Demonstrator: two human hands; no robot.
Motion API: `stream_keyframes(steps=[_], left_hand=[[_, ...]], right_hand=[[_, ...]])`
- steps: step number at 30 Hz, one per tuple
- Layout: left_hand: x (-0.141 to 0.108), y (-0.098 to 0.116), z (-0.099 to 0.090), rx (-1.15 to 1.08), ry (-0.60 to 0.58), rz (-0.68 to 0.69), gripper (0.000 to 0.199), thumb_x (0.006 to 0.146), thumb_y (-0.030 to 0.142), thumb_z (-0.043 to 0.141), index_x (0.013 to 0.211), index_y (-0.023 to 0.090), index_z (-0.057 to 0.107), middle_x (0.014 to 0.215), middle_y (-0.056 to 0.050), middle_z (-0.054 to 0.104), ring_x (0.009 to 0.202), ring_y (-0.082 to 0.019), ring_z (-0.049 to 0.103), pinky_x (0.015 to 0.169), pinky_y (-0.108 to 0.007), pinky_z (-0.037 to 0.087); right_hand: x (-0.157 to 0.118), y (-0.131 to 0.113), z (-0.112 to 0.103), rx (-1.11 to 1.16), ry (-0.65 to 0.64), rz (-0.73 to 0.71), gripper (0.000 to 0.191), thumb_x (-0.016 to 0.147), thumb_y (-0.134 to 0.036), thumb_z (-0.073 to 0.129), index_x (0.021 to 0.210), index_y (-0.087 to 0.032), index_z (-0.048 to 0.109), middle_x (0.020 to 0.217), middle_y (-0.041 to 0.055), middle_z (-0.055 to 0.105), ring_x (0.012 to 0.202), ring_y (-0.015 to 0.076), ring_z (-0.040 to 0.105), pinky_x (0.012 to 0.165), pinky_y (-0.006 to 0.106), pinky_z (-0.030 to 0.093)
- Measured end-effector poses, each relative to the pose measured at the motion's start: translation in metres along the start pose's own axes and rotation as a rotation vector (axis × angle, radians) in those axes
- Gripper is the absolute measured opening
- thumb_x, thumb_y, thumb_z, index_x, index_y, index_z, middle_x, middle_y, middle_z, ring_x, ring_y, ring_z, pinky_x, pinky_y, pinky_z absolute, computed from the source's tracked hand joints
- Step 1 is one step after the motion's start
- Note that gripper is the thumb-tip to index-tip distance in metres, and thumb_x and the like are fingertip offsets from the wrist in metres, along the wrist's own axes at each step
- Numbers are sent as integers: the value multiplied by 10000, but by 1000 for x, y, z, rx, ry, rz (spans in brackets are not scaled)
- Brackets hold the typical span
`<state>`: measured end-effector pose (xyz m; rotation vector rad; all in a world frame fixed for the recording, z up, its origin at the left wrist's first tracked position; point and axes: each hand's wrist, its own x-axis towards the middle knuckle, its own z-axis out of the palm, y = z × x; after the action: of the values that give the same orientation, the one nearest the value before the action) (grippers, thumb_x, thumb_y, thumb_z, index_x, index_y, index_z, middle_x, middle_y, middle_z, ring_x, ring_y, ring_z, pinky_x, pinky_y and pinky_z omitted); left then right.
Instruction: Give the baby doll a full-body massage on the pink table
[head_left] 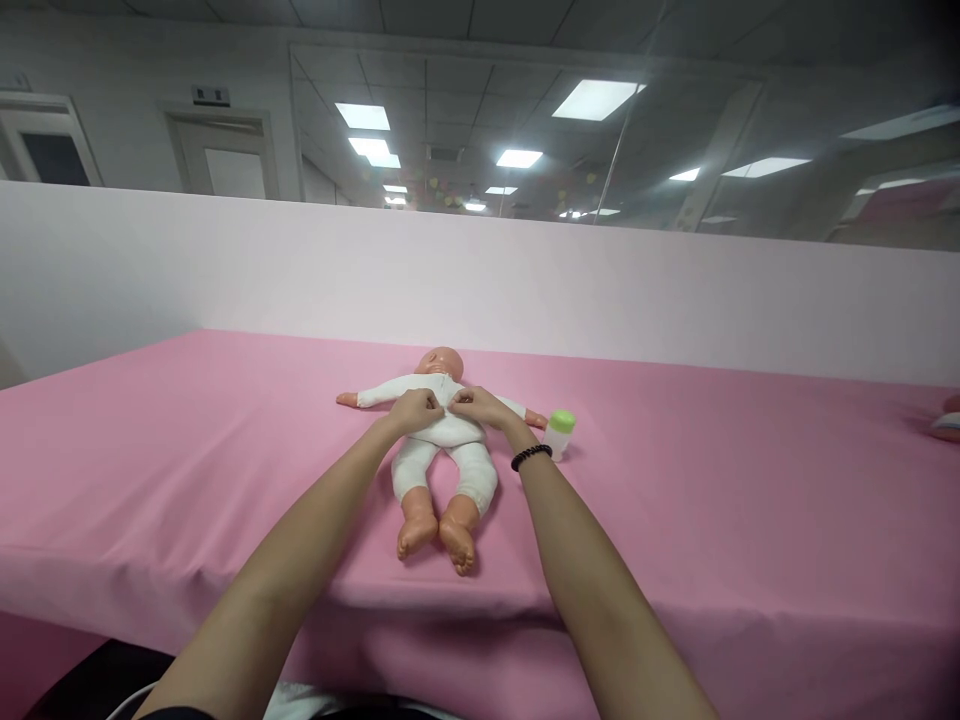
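A baby doll lies on its back on the pink cloth, head away from me, arms spread and feet toward me. White cloth covers its torso, arms and upper legs. My left hand is at the left side of its chest, fingers bent and pinched on the white cloth. Opposite it, close to the middle of the chest, my right hand pinches the cloth too, with a black coiled band around the wrist. The fingertips of both hands are small in view, and the exact fold between them is hard to see.
Beside the doll's hand on the right stands a small whitish bottle with a green cap. The pink cloth covers the table and hangs over its front edge. A low white partition runs along the back. Part of another object shows at the far right.
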<state>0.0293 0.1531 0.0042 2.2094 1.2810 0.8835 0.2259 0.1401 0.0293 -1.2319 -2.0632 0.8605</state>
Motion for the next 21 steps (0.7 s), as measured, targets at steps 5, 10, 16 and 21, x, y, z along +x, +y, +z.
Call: stream_keyframes(steps=[5, 10, 16, 21], left_hand=[[-3, 16, 2, 132, 71, -122, 150, 815, 291, 640, 770, 181, 548, 624, -31, 578, 618, -187, 532, 611, -327, 347], [-1, 27, 4, 283, 2, -205, 185, 828, 276, 630, 692, 168, 569, 638, -68, 601, 621, -201, 556, 638, -343, 355], [5, 17, 1, 357, 118, -183, 243, 889, 317, 545, 1068, 168, 614, 971, -125, 713, 884, -284, 656, 726, -346, 427], [10, 13, 5, 390, 109, -177, 193, 895, 278, 542, 941, 133, 662, 932, -160, 721, 904, -292, 664, 774, -355, 448]], right_hand=[[6, 4, 6, -33, 75, 41, 145, 662, -214, 625, 790, -153, 650, 797, 17, 647, 769, 156, 561, 688, 261, 415], [7, 6, 10, -128, 83, 25, 30, 686, -204, 571, 685, -178, 557, 706, -20, 576, 674, 127, 486, 617, 259, 354], [14, 15, 11, -112, 229, 52, 179, 721, -198, 610, 899, -183, 613, 817, -1, 621, 739, 146, 551, 654, 241, 401], [21, 17, 18, -226, 229, 10, 26, 778, -159, 557, 778, -184, 565, 778, 7, 618, 685, 142, 515, 635, 262, 367]])
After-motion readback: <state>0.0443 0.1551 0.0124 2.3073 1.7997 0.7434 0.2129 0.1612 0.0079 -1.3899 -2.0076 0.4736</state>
